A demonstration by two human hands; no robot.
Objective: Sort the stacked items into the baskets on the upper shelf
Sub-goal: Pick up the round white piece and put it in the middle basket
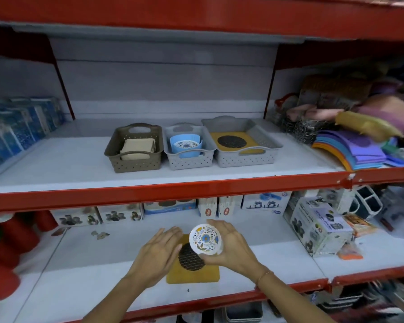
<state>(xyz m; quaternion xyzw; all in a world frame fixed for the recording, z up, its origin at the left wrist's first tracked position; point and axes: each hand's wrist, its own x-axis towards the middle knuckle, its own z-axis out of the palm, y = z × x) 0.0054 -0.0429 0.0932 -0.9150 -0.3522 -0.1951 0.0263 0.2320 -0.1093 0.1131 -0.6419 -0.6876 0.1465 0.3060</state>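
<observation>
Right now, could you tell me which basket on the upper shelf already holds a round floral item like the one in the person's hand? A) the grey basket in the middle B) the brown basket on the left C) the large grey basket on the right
A: the middle grey basket holds a blue container with a floral round item matching the one in the right hand.

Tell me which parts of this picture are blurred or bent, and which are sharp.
Head view: the three baskets and the round flowered dish in the right hand are fairly sharp; the edges smear, notably the blue boxes and cloths; the wide lens bows the red shelf edge; lighting is even, without glare.
</observation>
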